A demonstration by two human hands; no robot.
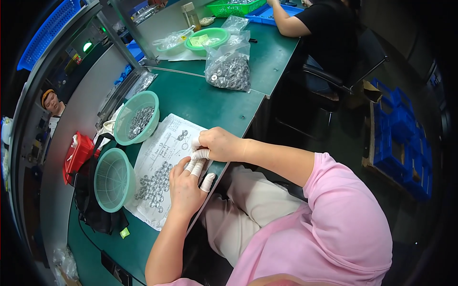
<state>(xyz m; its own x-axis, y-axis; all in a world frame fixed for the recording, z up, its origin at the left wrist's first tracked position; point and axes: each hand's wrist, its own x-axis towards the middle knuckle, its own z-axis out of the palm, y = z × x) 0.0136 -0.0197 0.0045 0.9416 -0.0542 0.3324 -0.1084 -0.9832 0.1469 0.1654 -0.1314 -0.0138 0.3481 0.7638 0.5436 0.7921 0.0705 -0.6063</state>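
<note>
Currently: left hand (pixel 183 183) flat on printed paper sheet (pixel 162 157), white cots on fingers (pixel 208 182), beside cluster of small metal rings (pixel 153 187) laid on sheet. Right hand (pixel 217 143) pinching left fingertips; whether ring sits between, cannot tell. Clear plastic bag of metal parts (pixel 230 66) further up bench. Teal bowl with rings (pixel 137 117) above sheet, empty teal strainer (pixel 113 179) to left. Small yellow-green tag (pixel 124 232) near bench edge. Green benchtop (pixel 210 102); blue crates (pixel 400 138) on floor at right.
</note>
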